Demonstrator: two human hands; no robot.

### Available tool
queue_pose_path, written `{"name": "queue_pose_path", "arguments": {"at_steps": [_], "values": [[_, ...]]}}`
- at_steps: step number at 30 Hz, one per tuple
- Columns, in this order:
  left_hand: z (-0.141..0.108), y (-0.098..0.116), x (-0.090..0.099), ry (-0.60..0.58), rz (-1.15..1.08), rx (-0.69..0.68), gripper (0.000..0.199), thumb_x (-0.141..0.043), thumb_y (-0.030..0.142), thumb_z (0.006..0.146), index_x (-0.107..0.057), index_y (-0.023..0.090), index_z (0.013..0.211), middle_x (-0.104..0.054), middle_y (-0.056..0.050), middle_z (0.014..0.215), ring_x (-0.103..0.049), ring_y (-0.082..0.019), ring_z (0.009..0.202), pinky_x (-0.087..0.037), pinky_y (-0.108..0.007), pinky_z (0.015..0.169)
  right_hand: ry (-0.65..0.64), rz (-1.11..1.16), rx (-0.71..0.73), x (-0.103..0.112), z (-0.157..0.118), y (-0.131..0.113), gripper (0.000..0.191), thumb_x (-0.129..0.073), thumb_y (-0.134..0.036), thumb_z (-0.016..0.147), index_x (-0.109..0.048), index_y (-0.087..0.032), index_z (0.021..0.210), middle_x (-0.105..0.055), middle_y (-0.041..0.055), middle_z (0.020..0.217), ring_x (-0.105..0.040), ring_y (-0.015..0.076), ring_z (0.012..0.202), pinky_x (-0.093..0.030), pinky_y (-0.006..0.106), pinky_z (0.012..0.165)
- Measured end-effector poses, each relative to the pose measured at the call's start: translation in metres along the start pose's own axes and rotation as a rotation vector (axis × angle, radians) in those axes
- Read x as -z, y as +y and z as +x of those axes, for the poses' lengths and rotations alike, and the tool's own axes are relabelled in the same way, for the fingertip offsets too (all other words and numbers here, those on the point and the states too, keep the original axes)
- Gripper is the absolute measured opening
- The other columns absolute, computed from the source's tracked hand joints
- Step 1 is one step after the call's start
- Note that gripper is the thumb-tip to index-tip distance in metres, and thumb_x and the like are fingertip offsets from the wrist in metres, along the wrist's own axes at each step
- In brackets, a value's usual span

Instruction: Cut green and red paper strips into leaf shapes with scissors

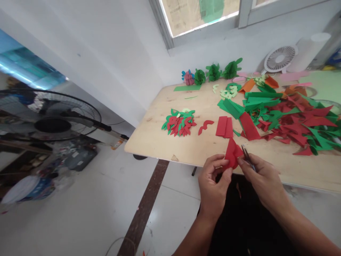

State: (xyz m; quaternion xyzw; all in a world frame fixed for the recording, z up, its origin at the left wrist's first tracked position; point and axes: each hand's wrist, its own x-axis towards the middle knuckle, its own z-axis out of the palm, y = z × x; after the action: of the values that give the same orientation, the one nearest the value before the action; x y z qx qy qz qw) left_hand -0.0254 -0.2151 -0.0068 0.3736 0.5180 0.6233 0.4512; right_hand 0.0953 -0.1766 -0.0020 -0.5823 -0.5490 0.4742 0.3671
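A folded piece of red paper point(230, 152) with a wavy cut edge is held up at the table's front edge. My left hand point(214, 185) pinches it from the left, thumb in front. My right hand point(265, 176) is closed round a pair of scissors point(247, 157), blades pointing up and away, and its fingertips touch the paper's right side. Most of the scissor handles are hidden in the palm. Just beyond lie red paper rectangles point(224, 127) and a wavy red cut-out point(205, 127). To their left is a pile of red and green cut-outs point(179, 123).
Red and green paper scraps point(298, 119) cover the table's right side. Green paper figures point(214, 72) stand along the wall beside a small white fan point(281, 58). A large floor fan point(53, 124) stands left of the wooden table point(149, 138).
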Motion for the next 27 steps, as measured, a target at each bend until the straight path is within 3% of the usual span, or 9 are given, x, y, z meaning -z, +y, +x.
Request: {"name": "queue_pose_path", "arguments": {"at_steps": [5, 10, 16, 23, 27], "values": [[-0.001, 0.003, 0.000, 0.018, 0.096, -0.039, 0.011, -0.062, 0.021, 0.079, -0.068, 0.018, 0.087, -0.062, -0.009, 0.108, -0.060, -0.019, 0.099, -0.049, -0.032, 0.086, -0.022, 0.129, -0.044, -0.001, 0.002, 0.005, 0.023, -0.057, -0.042, 0.080, -0.056, -0.021, 0.071, -0.034, -0.0069, 0.046, -0.030, 0.0088, 0.037, -0.023, 0.022, 0.036], [0.015, 0.009, 0.002, 0.127, -0.099, 0.159, 0.022, -0.066, 0.026, 0.075, -0.062, 0.017, 0.095, -0.066, -0.005, 0.086, -0.061, -0.012, 0.072, -0.049, -0.024, 0.068, -0.083, 0.227, -0.021, 0.001, 0.006, 0.010, 0.024, -0.059, -0.042, 0.081, -0.058, -0.019, 0.074, -0.035, -0.0065, 0.051, -0.028, 0.0082, 0.043, -0.022, 0.022, 0.039], [0.029, 0.011, 0.006, -0.068, -0.230, 0.393, 0.031, -0.074, 0.026, 0.065, -0.065, 0.014, 0.093, -0.060, 0.001, 0.062, -0.051, -0.007, 0.050, -0.037, -0.019, 0.046, -0.152, 0.246, -0.011, 0.003, 0.011, 0.008, 0.023, -0.060, -0.040, 0.081, -0.059, -0.018, 0.074, -0.037, -0.0058, 0.053, -0.026, 0.0075, 0.044, -0.020, 0.021, 0.039], [0.027, 0.007, 0.002, 0.025, -0.163, 0.289, 0.027, -0.074, 0.024, 0.066, -0.064, 0.014, 0.090, -0.063, 0.000, 0.065, -0.053, -0.008, 0.053, -0.038, -0.018, 0.048, -0.018, 0.163, 0.014, 0.003, 0.011, 0.000, 0.022, -0.060, -0.041, 0.081, -0.061, -0.019, 0.079, -0.048, -0.0033, 0.058, -0.035, 0.0093, 0.045, -0.025, 0.022, 0.040], [0.025, 0.006, -0.001, 0.062, -0.125, 0.246, 0.025, -0.072, 0.024, 0.068, -0.065, 0.015, 0.090, -0.067, -0.002, 0.070, -0.057, -0.009, 0.058, -0.040, -0.018, 0.050, -0.025, 0.086, 0.060, 0.001, 0.011, -0.003, 0.021, -0.062, -0.041, 0.078, -0.063, -0.020, 0.078, -0.060, 0.0007, 0.069, -0.050, 0.0137, 0.056, -0.036, 0.023, 0.048]]}}
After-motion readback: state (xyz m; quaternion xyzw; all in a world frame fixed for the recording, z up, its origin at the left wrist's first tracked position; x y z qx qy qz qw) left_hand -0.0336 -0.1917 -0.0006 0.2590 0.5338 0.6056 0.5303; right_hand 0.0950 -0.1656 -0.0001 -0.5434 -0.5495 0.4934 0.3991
